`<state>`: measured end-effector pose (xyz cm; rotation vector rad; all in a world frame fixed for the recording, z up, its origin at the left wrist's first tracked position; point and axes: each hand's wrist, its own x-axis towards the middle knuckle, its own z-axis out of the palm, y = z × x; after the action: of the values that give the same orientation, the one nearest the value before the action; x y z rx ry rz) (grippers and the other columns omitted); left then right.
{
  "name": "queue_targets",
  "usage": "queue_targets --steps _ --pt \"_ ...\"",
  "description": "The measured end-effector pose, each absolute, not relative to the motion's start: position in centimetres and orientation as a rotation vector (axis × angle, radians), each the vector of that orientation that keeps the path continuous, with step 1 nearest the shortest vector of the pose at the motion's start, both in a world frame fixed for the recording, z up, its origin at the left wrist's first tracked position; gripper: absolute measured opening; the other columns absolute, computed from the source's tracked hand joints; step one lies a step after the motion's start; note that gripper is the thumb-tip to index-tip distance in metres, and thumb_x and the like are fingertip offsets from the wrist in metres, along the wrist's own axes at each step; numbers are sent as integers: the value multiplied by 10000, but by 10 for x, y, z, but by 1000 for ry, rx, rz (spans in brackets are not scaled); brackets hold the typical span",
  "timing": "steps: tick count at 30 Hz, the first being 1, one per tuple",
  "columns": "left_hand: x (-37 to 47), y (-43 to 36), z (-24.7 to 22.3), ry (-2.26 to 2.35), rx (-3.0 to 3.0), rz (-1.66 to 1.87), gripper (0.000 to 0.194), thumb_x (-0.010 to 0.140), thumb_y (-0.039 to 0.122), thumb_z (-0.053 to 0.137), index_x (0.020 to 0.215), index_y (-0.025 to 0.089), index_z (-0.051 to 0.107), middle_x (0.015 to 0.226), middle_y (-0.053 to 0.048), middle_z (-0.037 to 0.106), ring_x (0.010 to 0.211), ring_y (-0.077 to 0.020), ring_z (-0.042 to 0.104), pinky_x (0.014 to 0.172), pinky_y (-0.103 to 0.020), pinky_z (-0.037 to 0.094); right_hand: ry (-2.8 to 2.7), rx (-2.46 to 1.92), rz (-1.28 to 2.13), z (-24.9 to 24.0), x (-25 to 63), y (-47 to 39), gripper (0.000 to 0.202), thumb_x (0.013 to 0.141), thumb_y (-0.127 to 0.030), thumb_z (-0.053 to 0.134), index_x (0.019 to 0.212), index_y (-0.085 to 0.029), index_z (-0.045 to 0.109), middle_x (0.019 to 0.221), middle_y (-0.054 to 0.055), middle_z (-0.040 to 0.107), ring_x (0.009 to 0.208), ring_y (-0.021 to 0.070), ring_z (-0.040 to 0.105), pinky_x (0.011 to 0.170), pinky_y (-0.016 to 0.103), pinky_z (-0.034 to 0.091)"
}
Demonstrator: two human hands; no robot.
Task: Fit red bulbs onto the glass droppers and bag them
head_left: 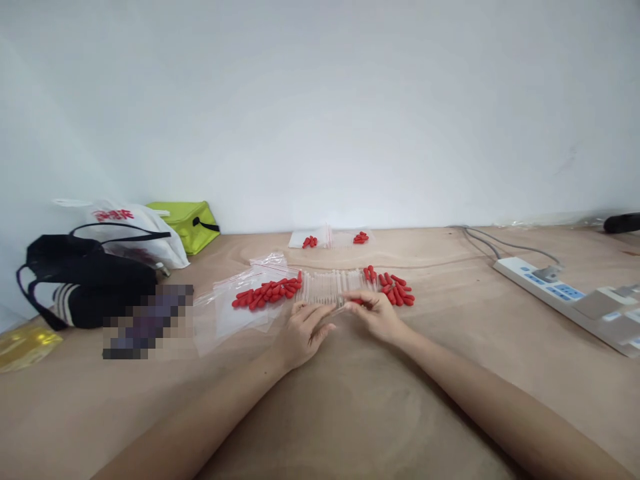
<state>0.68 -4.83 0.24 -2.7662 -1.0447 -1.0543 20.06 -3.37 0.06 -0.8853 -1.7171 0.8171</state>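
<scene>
The right hand (377, 317) pinches a thin clear tube (341, 309) with its thumb and fingers. The left hand (304, 333) is half curled near the other end, maybe to steady it; I can't tell if it grips. Clear sticks (320, 287) lie side by side just behind, likely so they are easy to grab. Red tips sit in a left pile (265, 294) and a right pile (399, 291) on the surface (320, 413), probably to be within reach.

Wooden bench (310, 413): clear tubes (320, 287) between red rubber bulbs (265, 293); zip bags (235, 307) left, power strip (555, 290) right
</scene>
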Motion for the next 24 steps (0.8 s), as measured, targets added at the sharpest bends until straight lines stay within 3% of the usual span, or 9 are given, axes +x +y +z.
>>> queue_targets --steps 3,8,11,15,21,24 --pt "4 -48 5 -1217 -2688 -1038 406 835 314 437 1207 172 360 1099 -107 552 986 -209 515 850 -365 342 -1579 -999 844 19 223 -11 398 761 -413 507 1087 -191 462 649 -26 528 587 113 519 533 232 433" --pt "2 -47 5 -1271 -2660 -986 362 799 276 485 1141 176 424 1055 -92 557 997 -224 493 846 -370 345 -1763 -1427 837 49 270 33 242 746 -235 488 980 -175 481 596 -42 480 571 104 502 541 215 407" --pt "4 -47 5 -1280 -2671 -939 299 793 258 487 1085 194 477 1029 -78 563 966 -219 497 828 -365 342 -1990 -1693 688 51 273 50 287 709 -176 507 994 -161 483 752 17 559 647 117 533 591 225 413" --pt "4 -48 6 -1328 -2658 -914 226 777 236 508 999 201 530 972 -60 572 931 -219 495 803 -371 329 -2103 -1757 563 40 259 63 347 715 -246 550 1037 -142 471 922 92 587 806 160 556 666 242 415" --pt "3 -47 3 -1430 -2584 -894 181 753 233 544 931 204 560 939 -51 576 895 -226 490 769 -390 316 -2147 -1800 465 29 253 69 516 677 -401 605 1089 -134 445 905 110 614 847 214 564 699 285 404" --pt "3 -47 3 -1456 -2552 -885 179 755 250 546 929 210 561 931 -50 581 889 -229 489 754 -394 308 -2087 -1872 362 30 260 66 549 703 -482 548 1111 -130 439 918 117 621 840 212 571 673 280 405"
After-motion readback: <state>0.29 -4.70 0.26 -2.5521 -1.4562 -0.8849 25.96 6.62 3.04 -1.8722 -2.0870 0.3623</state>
